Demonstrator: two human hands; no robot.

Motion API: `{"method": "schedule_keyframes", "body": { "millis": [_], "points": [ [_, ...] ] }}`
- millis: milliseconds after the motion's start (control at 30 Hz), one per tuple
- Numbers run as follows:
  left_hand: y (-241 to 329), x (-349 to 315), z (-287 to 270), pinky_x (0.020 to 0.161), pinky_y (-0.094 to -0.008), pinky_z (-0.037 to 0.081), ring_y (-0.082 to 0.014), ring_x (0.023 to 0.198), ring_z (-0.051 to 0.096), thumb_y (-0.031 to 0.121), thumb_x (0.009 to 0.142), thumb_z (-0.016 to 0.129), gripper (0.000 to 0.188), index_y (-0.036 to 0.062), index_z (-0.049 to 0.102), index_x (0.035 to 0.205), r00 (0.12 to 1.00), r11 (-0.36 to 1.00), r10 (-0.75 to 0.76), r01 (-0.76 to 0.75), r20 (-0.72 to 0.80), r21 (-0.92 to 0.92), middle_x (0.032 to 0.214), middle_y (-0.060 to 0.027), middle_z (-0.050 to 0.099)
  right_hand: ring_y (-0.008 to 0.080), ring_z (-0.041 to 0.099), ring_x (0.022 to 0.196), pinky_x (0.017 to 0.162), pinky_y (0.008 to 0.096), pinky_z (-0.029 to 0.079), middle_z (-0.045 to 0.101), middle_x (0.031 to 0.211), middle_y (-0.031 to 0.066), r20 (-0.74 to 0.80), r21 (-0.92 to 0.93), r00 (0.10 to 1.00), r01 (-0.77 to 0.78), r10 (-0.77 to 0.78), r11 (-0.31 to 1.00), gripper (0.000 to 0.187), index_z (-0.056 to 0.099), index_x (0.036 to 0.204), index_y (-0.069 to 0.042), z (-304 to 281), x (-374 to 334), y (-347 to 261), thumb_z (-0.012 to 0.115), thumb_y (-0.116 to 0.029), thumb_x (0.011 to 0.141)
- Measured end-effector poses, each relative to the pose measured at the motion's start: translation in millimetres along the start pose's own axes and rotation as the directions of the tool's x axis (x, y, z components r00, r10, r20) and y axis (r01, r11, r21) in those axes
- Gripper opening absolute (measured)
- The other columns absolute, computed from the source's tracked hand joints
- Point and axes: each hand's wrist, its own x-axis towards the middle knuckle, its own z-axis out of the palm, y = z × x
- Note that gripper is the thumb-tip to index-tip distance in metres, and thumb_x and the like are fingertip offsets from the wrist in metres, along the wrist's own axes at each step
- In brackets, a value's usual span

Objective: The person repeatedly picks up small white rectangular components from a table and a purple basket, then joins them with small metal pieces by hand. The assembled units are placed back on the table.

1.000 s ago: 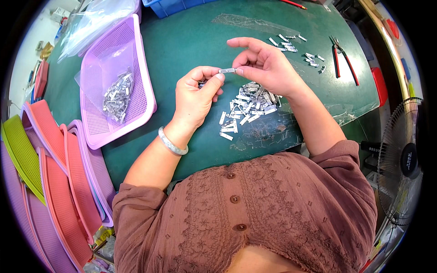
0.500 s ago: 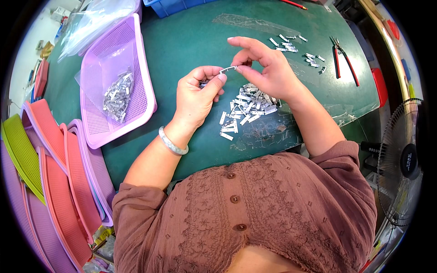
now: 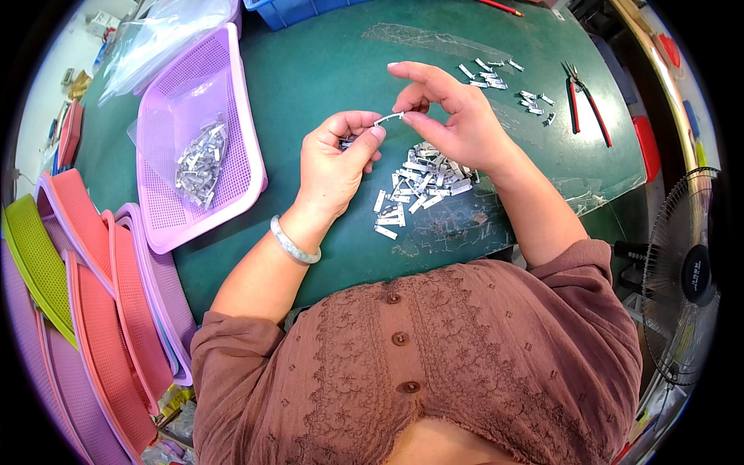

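Between my two hands is a small, slim silver metal clip [image 3: 389,118], held up over the green table. My left hand [image 3: 335,159] pinches its left end between thumb and finger, and more silver pieces show partly inside the curled fingers. The thumb and index finger of my right hand [image 3: 453,112] grip the right end, with another finger stretched out. Below the hands lies a loose pile of similar silver metal pieces [image 3: 430,178]. A smaller group of pieces [image 3: 488,76] lies beyond my right hand, with a few more [image 3: 535,102] beside it.
Left of my hands stands a purple mesh basket [image 3: 252,167] holding a clear bag of metal pieces [image 3: 201,163]. Red-handled pliers [image 3: 576,101] lie at the right. Stacked coloured baskets [image 3: 101,310] stand at lower left, a fan [image 3: 682,271] at right, a blue bin [image 3: 298,11] at the back.
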Motion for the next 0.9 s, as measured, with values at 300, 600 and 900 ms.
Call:
{"method": "schedule_keyframes", "body": {
  "millis": [300, 600, 900],
  "points": [
    [-0.4, 0.6, -0.5, 0.051, -0.0185, 0.040, -0.0072, 0.061, 0.052, 0.005, 0.082, 0.061, 0.013, 0.0005, 0.059, 0.094, 0.999, 1.000, 0.005, -0.005, 0.039, -0.013, 0.074, -0.0014, 0.056, 0.0171, 0.058, 0.068, 0.066, 0.0275, 0.048, 0.061, 0.077, 0.0047, -0.021, 0.007, 0.999, 0.030, -0.030, 1.000, 0.053, 0.048, 0.120, -0.008, 1.4, 0.4, -3.0, 0.060, 0.006, 0.071],
    [-4.3, 6.3, -8.3, 0.055, -0.0211, 0.043, -0.0106, 0.064, 0.055, 0.006, 0.083, 0.057, 0.008, 0.0041, 0.054, 0.090, 0.989, 0.966, -0.104, 0.124, 0.101, -0.227, 0.077, -0.0050, 0.059, 0.0157, 0.056, 0.070, 0.067, 0.0268, 0.046, 0.059, 0.078, 0.0048, 0.277, -0.187, 0.948, -0.108, 0.158, 0.977, 0.050, 0.050, 0.119, -0.004, -26.4, 2.0, 8.6, 0.057, 0.007, 0.070],
    [-1.9, 6.3, -8.9, 0.056, -0.0217, 0.045, -0.0117, 0.065, 0.056, 0.006, 0.084, 0.053, 0.006, 0.0022, 0.055, 0.089, 0.968, 0.933, -0.203, 0.237, 0.148, -0.272, 0.078, -0.0066, 0.060, 0.0227, 0.055, 0.070, 0.066, 0.0332, 0.045, 0.058, 0.074, 0.0050, 0.489, -0.250, 0.857, -0.040, 0.162, 0.967, 0.045, 0.054, 0.111, -0.004, -15.8, -1.6, 8.7, 0.060, 0.002, 0.067]
  ]
}}
